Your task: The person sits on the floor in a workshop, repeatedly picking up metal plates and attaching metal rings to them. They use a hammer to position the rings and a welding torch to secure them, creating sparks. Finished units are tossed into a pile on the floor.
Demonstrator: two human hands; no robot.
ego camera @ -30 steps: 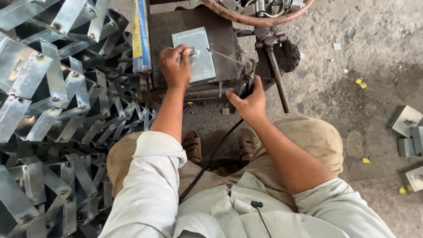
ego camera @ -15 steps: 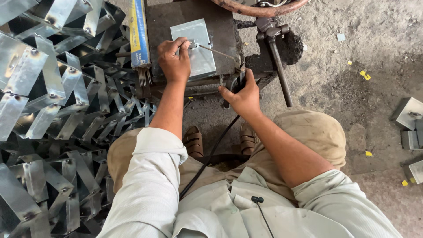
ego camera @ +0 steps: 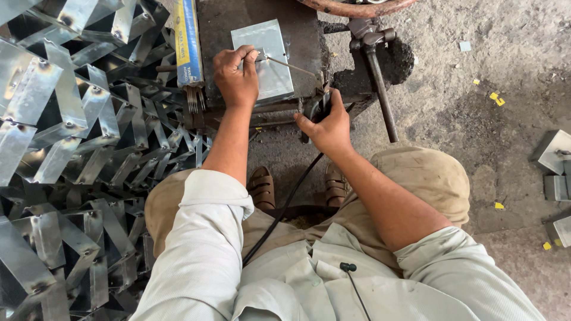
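Welding step judged in hand. Left hand (ego camera: 237, 76) closed w/ fingers pinched on thin welding rod (ego camera: 289, 65), rod laid across small galvanised sheet plate (ego camera: 266, 59), which lies flat on dark steel block (ego camera: 297, 24). Right hand (ego camera: 326, 123) wrapped shut round black electrode holder (ego camera: 318, 107) at block's front edge, cable (ego camera: 279, 214) trailing down betw. knees. Judgement: rod not yet seated in holder; next move calls for rod end to be clamped, plate kept steady. Folded sheet pieces (ego camera: 65, 125) stacked at left.

Shiny, smooth sheet-metal plate (ego camera: 266, 59) lies on a dull, dark, rough metal block (ego camera: 297, 30); the concrete floor (ego camera: 476, 101) looks gritty.
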